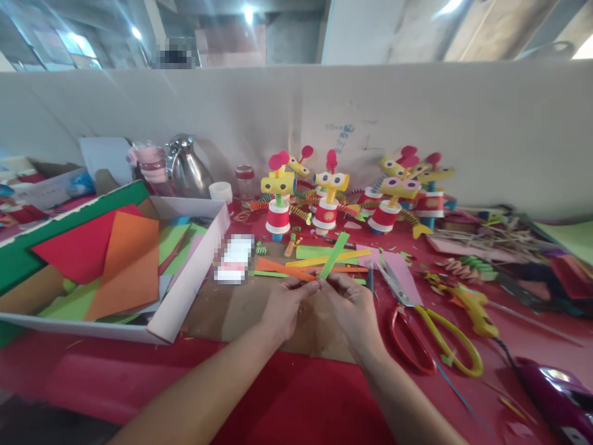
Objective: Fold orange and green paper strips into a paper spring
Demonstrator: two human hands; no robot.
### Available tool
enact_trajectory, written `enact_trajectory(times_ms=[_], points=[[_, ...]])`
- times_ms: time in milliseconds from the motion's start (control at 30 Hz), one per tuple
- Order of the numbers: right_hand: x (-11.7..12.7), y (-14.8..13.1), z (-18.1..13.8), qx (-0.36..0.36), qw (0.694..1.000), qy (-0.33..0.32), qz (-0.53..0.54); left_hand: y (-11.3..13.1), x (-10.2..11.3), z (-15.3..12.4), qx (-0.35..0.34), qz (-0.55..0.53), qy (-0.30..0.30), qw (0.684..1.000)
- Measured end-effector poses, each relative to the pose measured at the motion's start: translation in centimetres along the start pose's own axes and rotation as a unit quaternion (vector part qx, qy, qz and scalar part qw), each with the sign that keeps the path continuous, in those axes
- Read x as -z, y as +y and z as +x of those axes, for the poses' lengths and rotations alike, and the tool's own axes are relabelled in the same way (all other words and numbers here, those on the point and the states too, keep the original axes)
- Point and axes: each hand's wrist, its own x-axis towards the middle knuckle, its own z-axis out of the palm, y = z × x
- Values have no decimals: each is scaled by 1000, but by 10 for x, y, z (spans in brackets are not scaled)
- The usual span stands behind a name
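My left hand [288, 304] pinches an orange paper strip [282, 269] that slants up to the left. Close beside it, my right hand [348, 304] pinches a light green paper strip [335, 254] pointing up and to the right. The two strips meet between my fingertips; how they join there is hidden by the fingers. Both hands are over a brown cardboard sheet [217, 315]. Just beyond them lie more strips, among them a yellow strip [354, 254], and a folded paper spring [290, 245].
Scissors [405, 300] lie right of my hands, near a yellow glue gun [477, 309]. A box of coloured paper [178, 303] stands at left, a blurred-out white rectangle [235, 259] beside it. Several paper-cup figures [330, 213], a steel jug [188, 170] and a jar [244, 182] line the wall.
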Motion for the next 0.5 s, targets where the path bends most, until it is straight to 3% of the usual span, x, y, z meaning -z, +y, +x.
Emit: enact_trajectory(times_ms=[200, 367, 500], points=[[-1, 4, 8, 21, 996, 60, -61, 1, 4, 4, 44, -51, 16, 998], [0, 9, 9, -44, 998, -8, 52, 3, 8, 7, 91, -81, 49, 991], [5, 16, 5, -55, 995, -20, 86, 2, 9, 6, 133, -98, 41, 986]])
